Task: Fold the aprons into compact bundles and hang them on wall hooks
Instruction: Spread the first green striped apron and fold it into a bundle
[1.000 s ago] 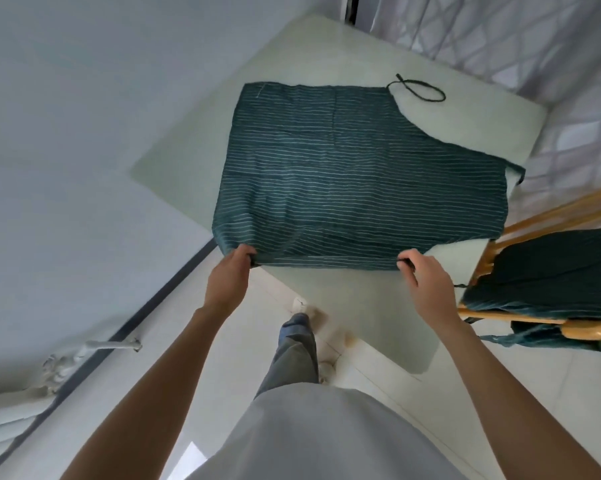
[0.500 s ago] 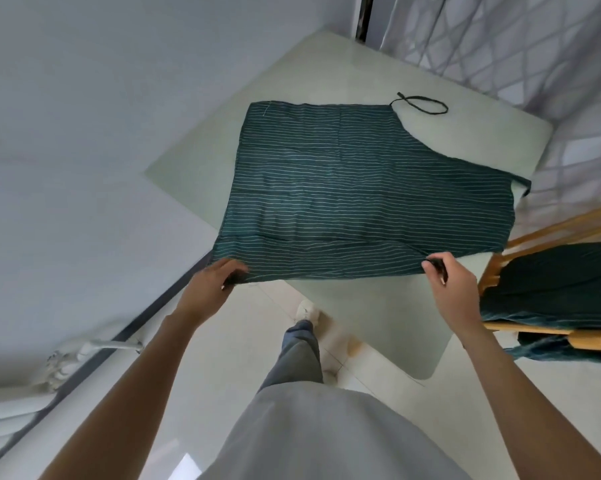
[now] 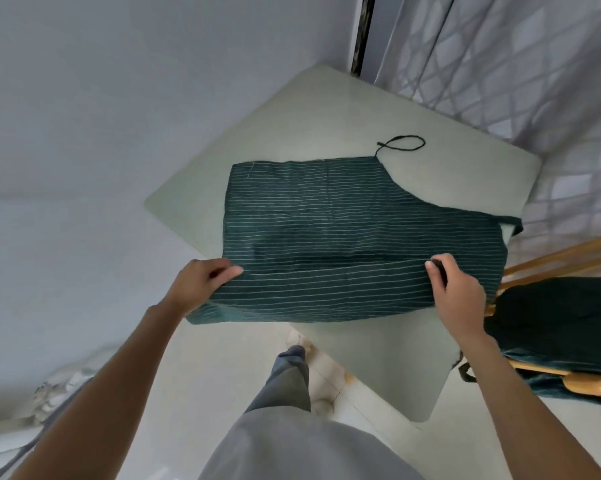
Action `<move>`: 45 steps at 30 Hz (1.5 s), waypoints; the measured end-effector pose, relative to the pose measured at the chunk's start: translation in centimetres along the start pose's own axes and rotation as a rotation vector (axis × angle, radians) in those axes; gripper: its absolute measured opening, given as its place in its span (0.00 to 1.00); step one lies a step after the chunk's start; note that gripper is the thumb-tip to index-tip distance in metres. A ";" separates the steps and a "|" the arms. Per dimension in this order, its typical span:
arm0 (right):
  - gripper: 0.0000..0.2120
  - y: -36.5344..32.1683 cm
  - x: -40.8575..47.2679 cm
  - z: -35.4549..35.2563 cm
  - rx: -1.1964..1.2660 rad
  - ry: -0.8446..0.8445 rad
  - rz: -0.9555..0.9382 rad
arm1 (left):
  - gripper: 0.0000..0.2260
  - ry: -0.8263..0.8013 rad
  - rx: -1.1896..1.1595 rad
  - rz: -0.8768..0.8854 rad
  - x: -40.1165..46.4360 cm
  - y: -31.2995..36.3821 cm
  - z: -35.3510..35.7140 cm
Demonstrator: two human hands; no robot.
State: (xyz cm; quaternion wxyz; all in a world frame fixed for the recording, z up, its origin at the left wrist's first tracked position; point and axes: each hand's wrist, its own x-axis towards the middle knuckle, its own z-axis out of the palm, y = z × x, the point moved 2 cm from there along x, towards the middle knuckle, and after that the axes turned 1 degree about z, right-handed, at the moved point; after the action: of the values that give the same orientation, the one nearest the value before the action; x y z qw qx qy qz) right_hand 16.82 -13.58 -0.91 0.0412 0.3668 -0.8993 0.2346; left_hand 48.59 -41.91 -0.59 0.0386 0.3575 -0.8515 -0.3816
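- apron (image 3: pixel 344 230), dark green with thin pale stripes, lies spread on the pale table (image 3: pixel 292 109), its near edge lifted and turned over toward the far side
- your left hand (image 3: pixel 202 282) pinches the near left corner of the cloth, thumb on top and fingers tucked under the fold
- your right hand (image 3: pixel 456 289) grips the near right part of the same edge, fingers curled over the cloth with a dark bit of strap or hem showing by the fingertips
- between your hands the raised edge forms a soft roll, and the cloth below it hangs a little past the table's near left edge
- a thin black loop (image 3: pixel 404 144) lies on the table at the apron's far corner, attached to it
- a dark strap (image 3: pixel 513 225) trails off the far right corner over the table edge
- to your right a wooden chair (image 3: pixel 569 377) stands just beside the table, with more dark green cloth (image 3: pixel 551 320) draped over it
- a plain grey wall (image 3: pixel 84 133) runs along your left, and a patterned sheer curtain (image 3: pixel 517 64) hangs behind the table
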 end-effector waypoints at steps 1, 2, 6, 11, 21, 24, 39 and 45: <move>0.11 -0.2 1.6 -0.4 -0.005 0.024 -0.004 | 0.10 0.008 -0.074 0.030 1.2 0.6 -0.9; 0.11 -0.5 3.3 -0.6 -0.015 0.049 -0.010 | 0.07 0.013 -0.116 0.055 2.4 1.1 -1.7; 0.12 -1.4 11.4 -0.4 -0.052 0.057 -0.011 | 0.04 0.015 -0.092 0.148 9.1 2.2 -4.4; 0.11 -3.2 20.5 1.4 -0.035 -0.025 0.019 | 0.09 0.251 0.283 0.230 17.8 2.3 -6.4; 0.13 -3.1 32.9 13.9 -0.176 -0.222 0.211 | 0.13 0.083 0.597 -0.105 33.1 -2.1 -5.3; 0.12 -1.7 33.7 17.2 -0.135 -0.327 0.268 | 0.14 -0.040 0.614 -0.165 35.4 -3.6 -3.3; 0.15 0.1 35.2 21.8 -0.274 -0.369 0.271 | 0.08 0.174 0.575 -0.174 36.9 -6.5 -1.3; 0.15 -0.3 32.4 20.1 -0.130 -0.194 0.239 | 0.10 0.254 0.450 0.096 36.3 -0.7 2.1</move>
State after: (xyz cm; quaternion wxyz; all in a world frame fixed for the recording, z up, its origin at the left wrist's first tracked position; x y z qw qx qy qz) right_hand -4.59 -43.63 -10.61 -0.0504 0.2749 -0.9495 0.1428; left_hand 21.36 -64.08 -10.07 0.0828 0.3611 -0.9194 -0.1323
